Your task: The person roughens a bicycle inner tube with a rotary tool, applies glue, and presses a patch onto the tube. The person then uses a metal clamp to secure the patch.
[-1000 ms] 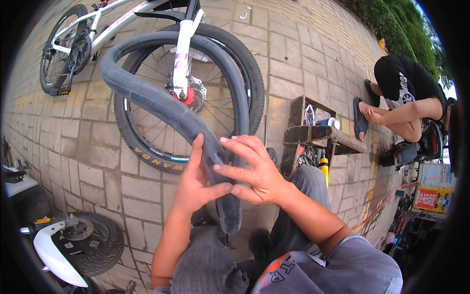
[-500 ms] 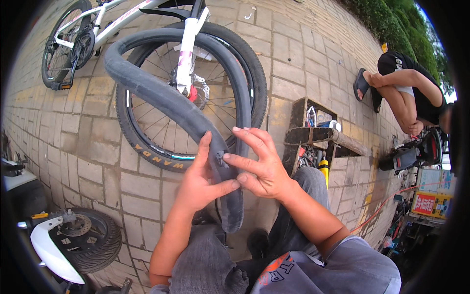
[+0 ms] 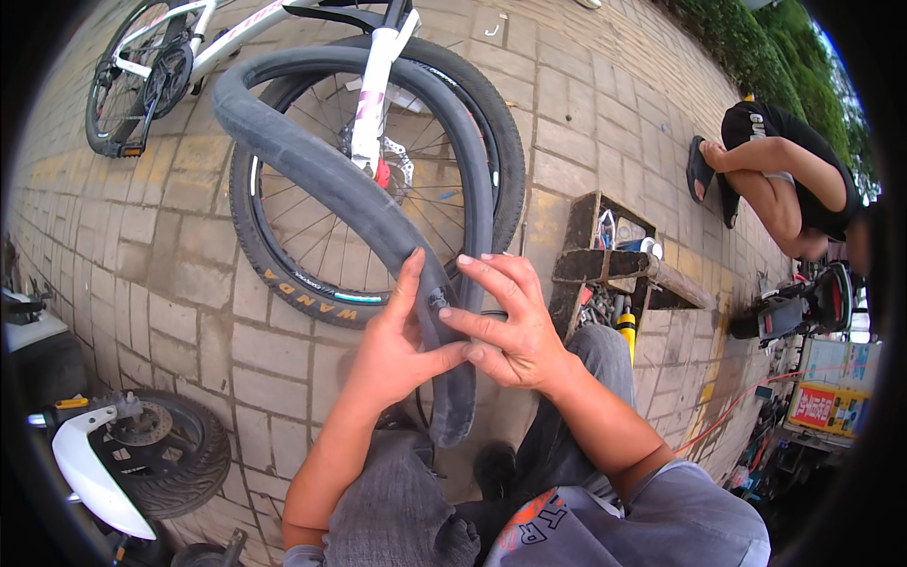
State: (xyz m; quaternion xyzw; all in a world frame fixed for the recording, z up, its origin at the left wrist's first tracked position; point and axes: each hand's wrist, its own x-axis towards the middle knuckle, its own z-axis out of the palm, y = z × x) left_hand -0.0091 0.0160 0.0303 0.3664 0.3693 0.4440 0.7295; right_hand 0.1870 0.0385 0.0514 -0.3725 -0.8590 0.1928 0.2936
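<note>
A dark grey inflated inner tube loops in front of the bicycle's front wheel, its near bend hanging between my legs. My left hand grips the tube from the left, fingers behind it and thumb laid across its front. A small rough dark spot marks the tube's upper surface between my hands. With fingers spread, my right hand rests its index fingertip just beside that spot. Its thumb lies close to the tip of my left thumb, and it does not wrap round the tube.
The white bicycle stands ahead on paving bricks. Right of my knee sits an open tool box with a yellow cylinder. A scooter wheel is at lower left. Another person squats at far right, near a parked vehicle.
The whole view has shifted slightly, moving the bicycle, tube and hands a little to the right. Both hands keep nearly the same pose on the tube.
</note>
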